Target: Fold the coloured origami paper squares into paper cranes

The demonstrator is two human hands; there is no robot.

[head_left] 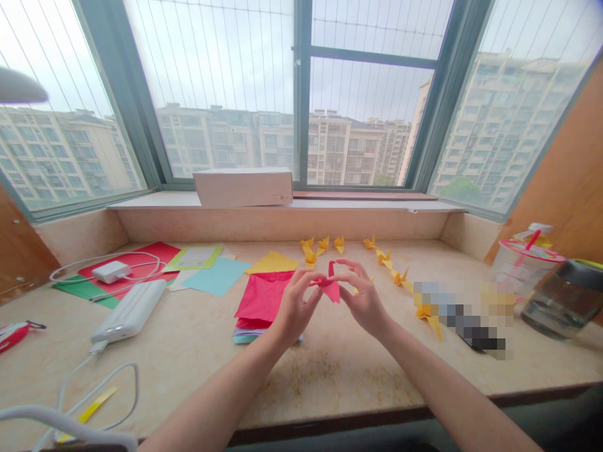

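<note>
Between my two hands, just above the counter, is a red paper crane [331, 290] with its thin neck pointing up. My left hand [299, 298] pinches it from the left side. Fingers of my right hand [360, 292] close on its right side, near the neck and wing. Behind my left wrist lies a stack of folding paper [261, 298], red on top with pale blue and lilac sheets below. Several yellow paper cranes [384, 257] stand in a loose line beyond and to the right of my hands.
Loose coloured sheets [219, 277] lie at the back left, near a white charger [112, 271] and a power bank [129, 312] with cables. At the right stand a lidded cup [522, 270] and a dark-topped jar [560, 301]. A white box [244, 188] sits on the sill.
</note>
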